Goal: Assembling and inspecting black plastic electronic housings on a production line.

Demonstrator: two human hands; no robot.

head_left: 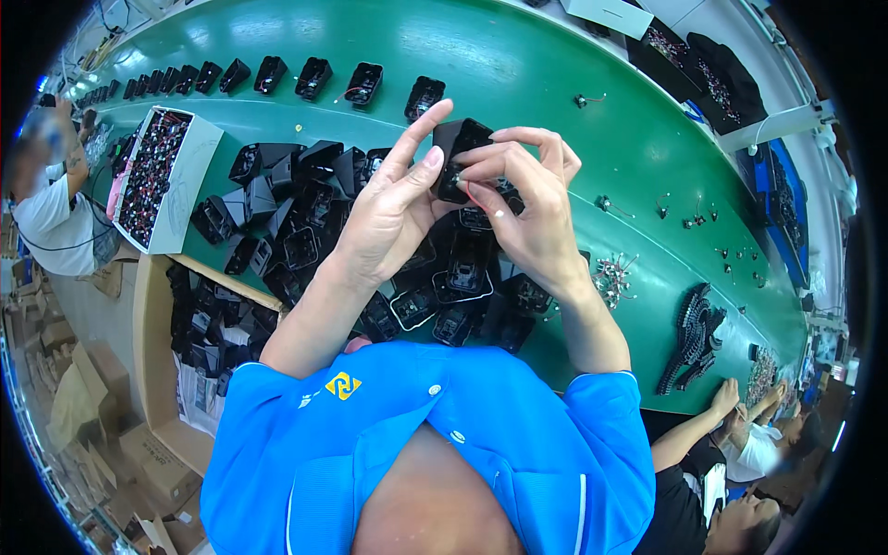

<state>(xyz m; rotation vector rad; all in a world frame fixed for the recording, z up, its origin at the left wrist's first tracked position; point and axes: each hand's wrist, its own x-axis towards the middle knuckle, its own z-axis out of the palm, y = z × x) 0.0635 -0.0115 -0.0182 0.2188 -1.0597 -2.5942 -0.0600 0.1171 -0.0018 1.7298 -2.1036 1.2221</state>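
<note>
The left hand (381, 211) is cradling a black housing (450, 139) above the table (671, 268), index finger raised; the right hand (538, 190) is pinching a red wire (471, 193) at its opening. The person is apparently fitting wiring; the next move is probably calling for steady support and careful tucking.

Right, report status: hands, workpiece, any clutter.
Left hand holding black housing. Right hand at the housing's open side, red wire against it. More black housings heaped beneath both hands.
</note>
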